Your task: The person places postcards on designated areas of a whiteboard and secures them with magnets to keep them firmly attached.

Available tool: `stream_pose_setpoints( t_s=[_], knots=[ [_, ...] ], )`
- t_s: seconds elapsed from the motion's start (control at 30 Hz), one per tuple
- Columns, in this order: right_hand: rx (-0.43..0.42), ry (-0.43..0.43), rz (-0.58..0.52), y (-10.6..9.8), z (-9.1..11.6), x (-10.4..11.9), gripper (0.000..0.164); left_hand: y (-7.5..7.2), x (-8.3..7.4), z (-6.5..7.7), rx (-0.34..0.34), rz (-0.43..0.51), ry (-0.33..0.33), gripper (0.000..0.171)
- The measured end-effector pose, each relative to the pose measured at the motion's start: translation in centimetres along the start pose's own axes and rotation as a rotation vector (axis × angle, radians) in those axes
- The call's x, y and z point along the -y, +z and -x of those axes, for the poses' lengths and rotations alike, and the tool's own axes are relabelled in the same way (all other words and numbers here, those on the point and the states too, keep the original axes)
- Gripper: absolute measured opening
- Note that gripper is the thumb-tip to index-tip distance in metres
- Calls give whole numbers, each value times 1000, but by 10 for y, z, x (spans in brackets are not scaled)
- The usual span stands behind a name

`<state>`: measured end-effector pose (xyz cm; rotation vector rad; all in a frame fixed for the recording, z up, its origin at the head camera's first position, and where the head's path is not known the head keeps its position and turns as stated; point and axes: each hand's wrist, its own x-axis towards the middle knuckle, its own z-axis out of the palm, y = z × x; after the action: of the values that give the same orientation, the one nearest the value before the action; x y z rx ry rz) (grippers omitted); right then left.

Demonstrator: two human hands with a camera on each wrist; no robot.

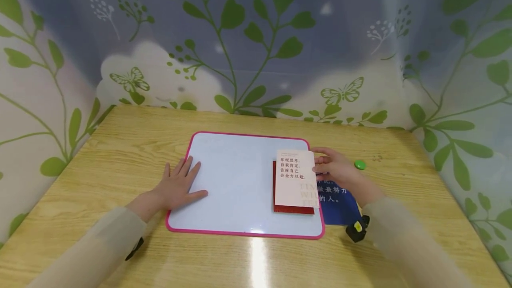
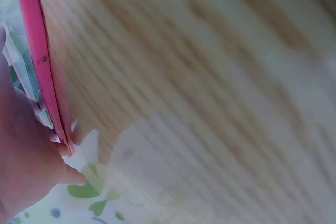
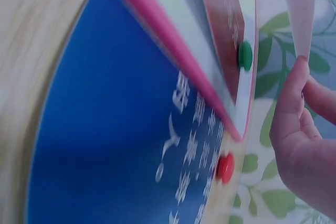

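Note:
A white card [image 1: 294,179] printed with Chinese characters is pinched at its right edge by my right hand [image 1: 336,168]. In the right wrist view the card [image 3: 302,14] is seen edge-on, held between thumb and finger above the table. Under it, a red card [image 1: 292,209] lies on the pink-edged whiteboard [image 1: 236,181], mostly covered in the head view. My left hand [image 1: 178,186] rests with spread fingers on the board's left edge. In the left wrist view only part of the left hand [image 2: 26,161] shows, beside the pink edge.
A blue card [image 1: 340,208] with white characters lies on the table at the board's right side. A green magnet [image 1: 360,164] sits farther right. The right wrist view shows a red magnet [image 3: 225,168] by the blue card and a green magnet [image 3: 245,56] by the red card.

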<state>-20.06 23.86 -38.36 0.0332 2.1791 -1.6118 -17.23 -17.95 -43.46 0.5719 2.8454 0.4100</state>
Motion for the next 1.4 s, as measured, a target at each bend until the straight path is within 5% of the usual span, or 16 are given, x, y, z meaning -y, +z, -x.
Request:
stream_pose_setpoints(
  t_s=[0.83, 1.4],
  knots=[
    [-53, 57, -2, 80, -39, 25, 55, 2, 0, 0, -11, 11, -1, 86],
    [-40, 75, -12, 97, -47, 21, 56, -5, -7, 3, -4, 7, -22, 86]
  ],
)
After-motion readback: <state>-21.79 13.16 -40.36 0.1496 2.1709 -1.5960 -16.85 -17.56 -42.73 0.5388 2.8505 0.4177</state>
